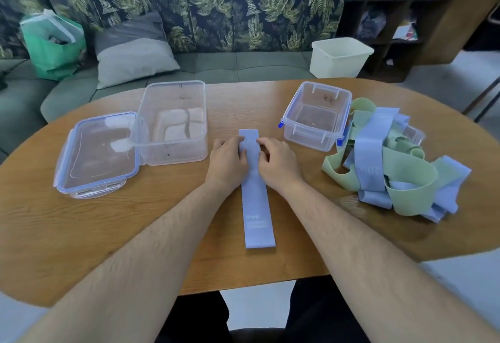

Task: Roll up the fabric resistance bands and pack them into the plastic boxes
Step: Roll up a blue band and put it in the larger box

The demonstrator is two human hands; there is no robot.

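there, oval wooden table [81, 220] with blue band [257, 207], leafy sofa [216, 4] behind

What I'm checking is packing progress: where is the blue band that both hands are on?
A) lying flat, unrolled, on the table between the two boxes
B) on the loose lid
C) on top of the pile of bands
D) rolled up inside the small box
A: the blue band lies flat on the table between the large box and the small box, the left hand and right hand holding its far part.
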